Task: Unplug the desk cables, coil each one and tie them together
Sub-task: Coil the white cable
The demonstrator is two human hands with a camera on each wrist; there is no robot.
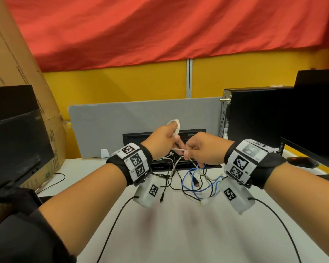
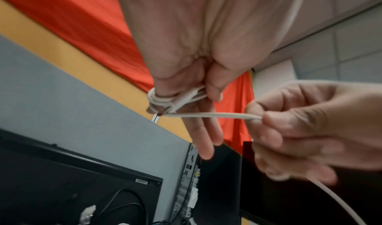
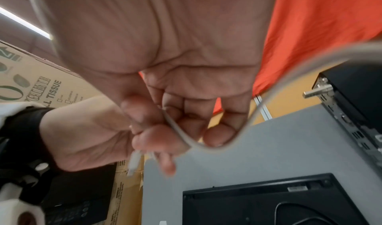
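My left hand (image 1: 164, 141) holds a small coil of white cable (image 1: 174, 126) raised above the desk; in the left wrist view the coil (image 2: 165, 101) is pinched between thumb and fingers (image 2: 215, 88). A straight run of the white cable (image 2: 211, 115) leads across to my right hand (image 1: 201, 149), which pinches it (image 3: 179, 135) between thumb and forefinger. The cable's free part loops down past the right palm. On the desk under both hands lies a tangle of blue (image 1: 199, 186), black (image 1: 171, 185) and white cables.
White desk (image 1: 179, 234) with a grey divider panel (image 1: 141, 111) behind. A black monitor (image 1: 17, 141) and a cardboard box (image 1: 17, 73) stand left; a black computer tower (image 1: 254, 114) and a monitor stand right. A black cable tray (image 1: 141, 135) sits by the divider.
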